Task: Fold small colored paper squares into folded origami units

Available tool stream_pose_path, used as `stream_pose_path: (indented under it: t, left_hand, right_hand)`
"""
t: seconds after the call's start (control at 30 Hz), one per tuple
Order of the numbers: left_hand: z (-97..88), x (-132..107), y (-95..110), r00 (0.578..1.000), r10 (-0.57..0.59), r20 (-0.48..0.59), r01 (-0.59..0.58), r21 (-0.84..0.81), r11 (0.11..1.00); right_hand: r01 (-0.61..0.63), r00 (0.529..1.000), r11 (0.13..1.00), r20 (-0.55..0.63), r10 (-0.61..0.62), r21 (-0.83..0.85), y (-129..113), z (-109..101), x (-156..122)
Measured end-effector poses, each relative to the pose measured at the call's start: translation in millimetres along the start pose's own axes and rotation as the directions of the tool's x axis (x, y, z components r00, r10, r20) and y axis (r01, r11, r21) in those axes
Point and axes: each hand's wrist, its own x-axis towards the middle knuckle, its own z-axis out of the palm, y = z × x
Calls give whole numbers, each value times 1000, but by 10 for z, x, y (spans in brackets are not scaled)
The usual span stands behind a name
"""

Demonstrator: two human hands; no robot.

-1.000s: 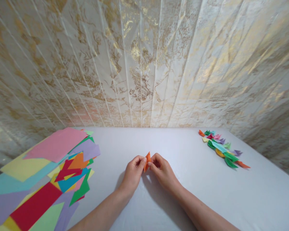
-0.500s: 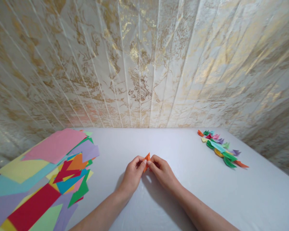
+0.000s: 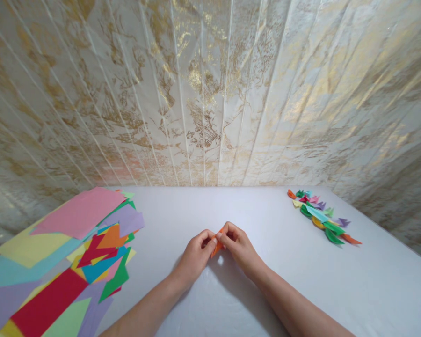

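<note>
Between my two hands is a small folded piece of orange paper (image 3: 215, 251), held just above the white table (image 3: 182, 206). My left hand (image 3: 197, 252) pinches it from the left with thumb and forefinger. From the right, my right hand (image 3: 239, 243) grips its upper part between thumb and fingers. The two thumbs almost meet over the paper, so much of it is covered; a pointed lower end shows below them.
On the left lie many coloured paper sheets, among them a pink sheet (image 3: 82, 210), a red strip (image 3: 49, 303) and a green piece (image 3: 117, 282). At the back right, several small folded paper figures (image 3: 317, 214) form a slanting group. A gold-patterned curtain (image 3: 203, 93) hangs behind the table.
My right hand has shifted slightly up and right, and the orange paper leans further over. Its upper tip, visible before, is now mostly behind my fingers. My left hand has barely moved.
</note>
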Motion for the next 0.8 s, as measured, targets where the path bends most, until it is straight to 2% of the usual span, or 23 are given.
stream_pose_path:
  t: [0.13,0.33,0.57,0.8]
  left_hand:
    - [-1,-16,-5,998,27,61,-25,-29,999]
    - [15,-20,-20,998,17,67,-16,-12,1000]
    - [-17,-9,7,991,-16,134,11,39,999]
    - [-53,6,-2,978,-12,210,3,46,999]
  right_hand:
    - [5,1000,1000,-17,-5,-11,-8,-2,3]
    - [-52,997,999,52,52,-6,-46,-19,9]
    - [-100,990,990,106,90,98,-109,-62,9]
    - [-96,995,995,42,95,15,-115,-72,12]
